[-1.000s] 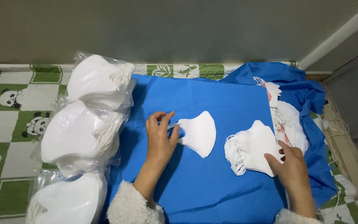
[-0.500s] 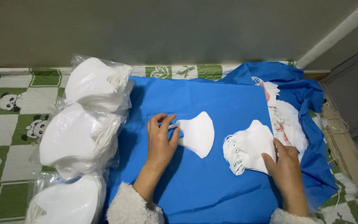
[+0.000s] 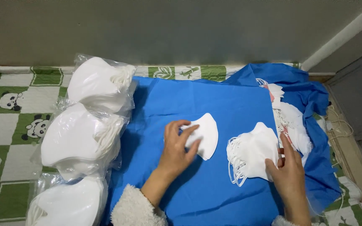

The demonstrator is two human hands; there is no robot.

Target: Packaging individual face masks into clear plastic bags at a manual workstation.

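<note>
**Two hands on white masks over a blue cloth**

At the far left lies a floor mat checked in green and white with small panda figures. On its right edge sit three clear plastic bags stuffed with white masks, ranged from the back toward the camera, the nearest cut off by the frame's bottom edge.

Next comes the blue cloth, spread flat and bunched up at its far right side. The left hand rests near its middle, fingers spread and lying flat on the left part of a single white mask; this grip is loose, pressing rather than closed round anything. The mask lies flat on the cloth.

Just to the right, apart from that mask, lies a stack of white masks with ear loops fanning out on its left side. The right hand touches the stack's right edge, fingers extended and open, nothing clasped.

Beyond it, a loose heap of masks rests on the rumpled cloth.
</note>
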